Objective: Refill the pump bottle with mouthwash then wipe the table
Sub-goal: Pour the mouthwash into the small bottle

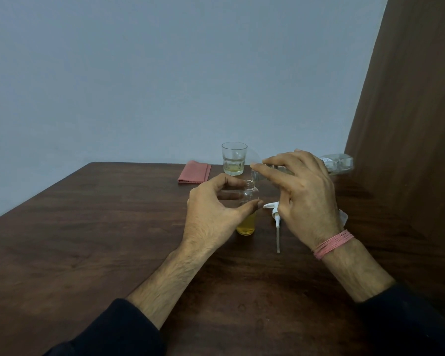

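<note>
While left hand (213,209) grips pump bottle (247,206) | right hand (303,191) holds tilted mouthwash bottle (337,163)

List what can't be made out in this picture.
- Head view: middle of the clear tilted supply bottle, covered by the right hand; liquid left inside unreadable.
- Its white label: print too small.
- Small clear pump bottle with yellow liquid: the left hand covers its left side.
- Any pouring stream at the neck: too fine to confirm.

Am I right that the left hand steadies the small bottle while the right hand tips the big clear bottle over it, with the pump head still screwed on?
Not quite: the pump head lies on the table beside the small bottle, whose neck is open. The head view shows it. The rest holds.
</note>
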`<state>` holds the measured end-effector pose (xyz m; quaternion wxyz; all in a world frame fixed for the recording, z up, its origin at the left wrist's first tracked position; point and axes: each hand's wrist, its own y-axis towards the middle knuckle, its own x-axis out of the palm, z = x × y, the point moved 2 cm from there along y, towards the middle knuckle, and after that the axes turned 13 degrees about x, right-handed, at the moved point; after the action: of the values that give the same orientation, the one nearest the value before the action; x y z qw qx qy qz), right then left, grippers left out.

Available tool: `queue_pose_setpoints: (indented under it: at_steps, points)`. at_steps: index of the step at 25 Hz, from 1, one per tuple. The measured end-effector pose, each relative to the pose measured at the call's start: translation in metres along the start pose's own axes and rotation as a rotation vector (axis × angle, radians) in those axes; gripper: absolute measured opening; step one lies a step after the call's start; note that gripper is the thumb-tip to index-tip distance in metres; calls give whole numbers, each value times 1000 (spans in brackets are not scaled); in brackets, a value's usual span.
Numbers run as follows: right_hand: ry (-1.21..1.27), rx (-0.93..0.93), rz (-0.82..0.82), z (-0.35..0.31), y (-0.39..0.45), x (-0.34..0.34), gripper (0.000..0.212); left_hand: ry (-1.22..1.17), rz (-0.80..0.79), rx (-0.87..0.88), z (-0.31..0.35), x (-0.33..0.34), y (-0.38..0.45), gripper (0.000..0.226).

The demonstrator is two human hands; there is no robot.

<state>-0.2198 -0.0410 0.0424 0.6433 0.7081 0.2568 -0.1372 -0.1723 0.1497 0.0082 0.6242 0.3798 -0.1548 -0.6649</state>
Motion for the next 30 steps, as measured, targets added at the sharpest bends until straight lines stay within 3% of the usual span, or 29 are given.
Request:
queue_pose_setpoints:
  at_steps: [30]
  points:
    - [5, 6, 8, -1, 1, 2, 68, -16, -4, 14, -3, 0, 1, 49]
